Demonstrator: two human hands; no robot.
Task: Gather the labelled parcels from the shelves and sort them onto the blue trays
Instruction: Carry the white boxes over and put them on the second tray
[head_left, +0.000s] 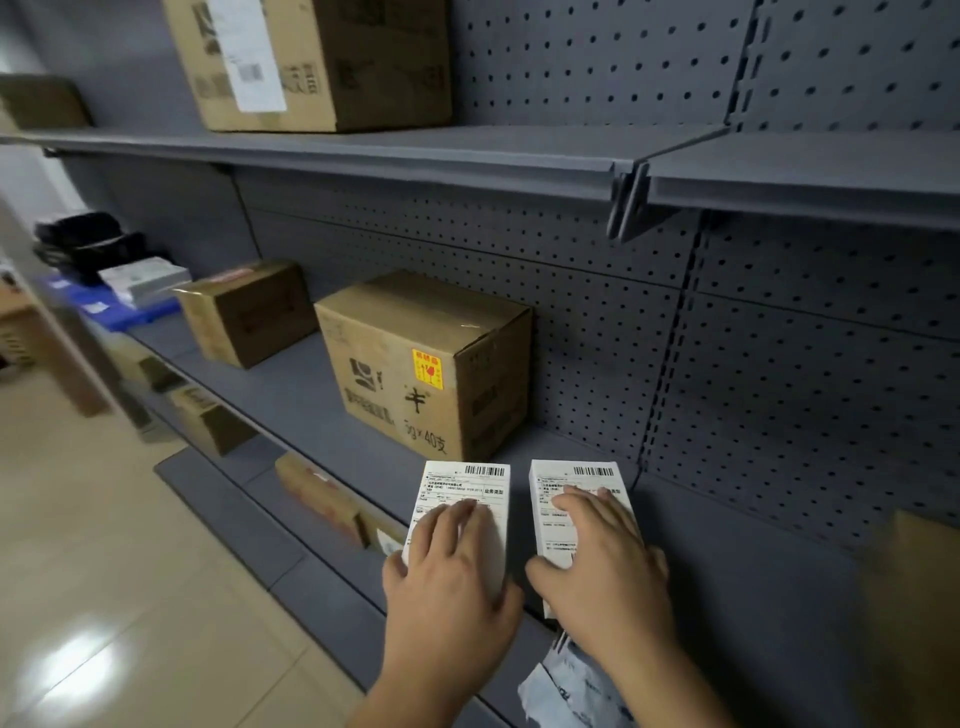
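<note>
Two white boxed parcels with barcode labels lie side by side at the front edge of the grey middle shelf. My left hand grips the left white parcel, thumb on its left side and fingers over the top; this parcel overhangs the shelf edge. My right hand grips the right white parcel the same way. Blue trays sit far off at the left end, with a white parcel on them.
A brown carton with a yellow sticker stands just behind the parcels, a smaller brown box further left. A large labelled carton sits on the upper shelf. A grey plastic mailer and more brown boxes lie on lower shelves.
</note>
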